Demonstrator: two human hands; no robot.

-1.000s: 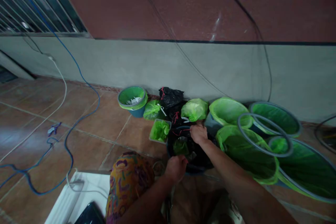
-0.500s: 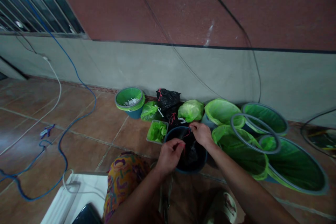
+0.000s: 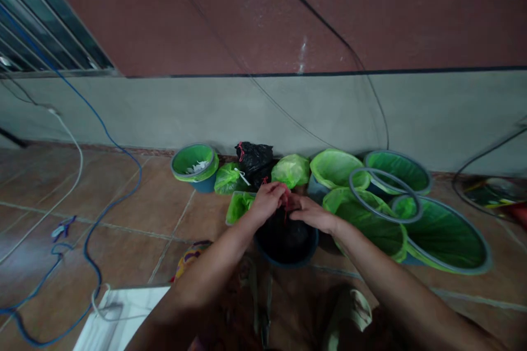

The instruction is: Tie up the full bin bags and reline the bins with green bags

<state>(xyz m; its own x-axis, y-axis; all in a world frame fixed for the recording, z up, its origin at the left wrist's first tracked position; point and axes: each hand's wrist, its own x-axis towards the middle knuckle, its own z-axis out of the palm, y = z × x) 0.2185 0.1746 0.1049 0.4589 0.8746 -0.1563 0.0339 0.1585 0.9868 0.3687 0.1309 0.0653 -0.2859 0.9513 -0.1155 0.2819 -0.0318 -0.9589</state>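
A black trash bag (image 3: 289, 235) sits inside a dark blue bucket (image 3: 284, 264), its red drawstring (image 3: 285, 213) gathered above it. Over the bucket's far side, my left hand (image 3: 269, 202) has its fingers closed on the drawstring. Close against it from the right, my right hand (image 3: 312, 214) pinches at the same string, its fingertips partly hidden. Just behind my hands lie a tied black bag (image 3: 256, 158) and a pale green bag (image 3: 291, 169). Left of the bucket is a small bin (image 3: 236, 209) with a green bag in it, partly covered by my left hand.
Several green-lined bins (image 3: 362, 219) stand at the right, with a loose grey ring (image 3: 354, 186) across them. Another lined bin (image 3: 209, 181) holds white scraps, beside a tied green bag (image 3: 225, 178). A blue cable (image 3: 111, 203) and a white box (image 3: 119, 307) lie left.
My hands have come together over the bucket, the left moving up and inward. The red string is now bunched between them. The view has shifted slightly.
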